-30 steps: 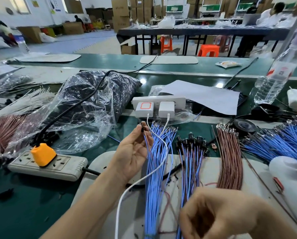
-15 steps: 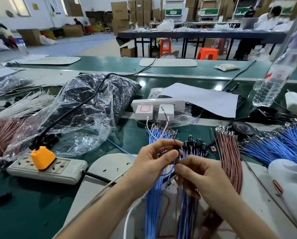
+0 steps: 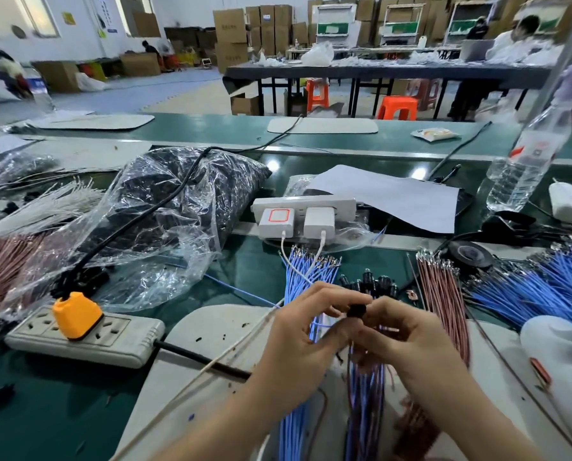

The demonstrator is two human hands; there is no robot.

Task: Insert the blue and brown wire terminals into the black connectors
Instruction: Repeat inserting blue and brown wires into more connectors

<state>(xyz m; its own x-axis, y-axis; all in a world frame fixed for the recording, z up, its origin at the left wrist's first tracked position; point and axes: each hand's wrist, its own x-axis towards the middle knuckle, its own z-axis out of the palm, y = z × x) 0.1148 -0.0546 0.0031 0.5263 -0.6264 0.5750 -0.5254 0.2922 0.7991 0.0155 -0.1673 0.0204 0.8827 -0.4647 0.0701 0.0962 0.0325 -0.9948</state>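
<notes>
Above the blue wires, small rounded black connector, pinched between left hand and right hand

power strip left of wire bundles

Over a pale grey mat on the green bench, the left hand and right hand meet, fingertips of both pinching a small black plastic connector. Beneath them lie a bundle of thin blue wires, a bunch of wires capped with black connectors and, to the right, a bundle of brown wires.
</notes>
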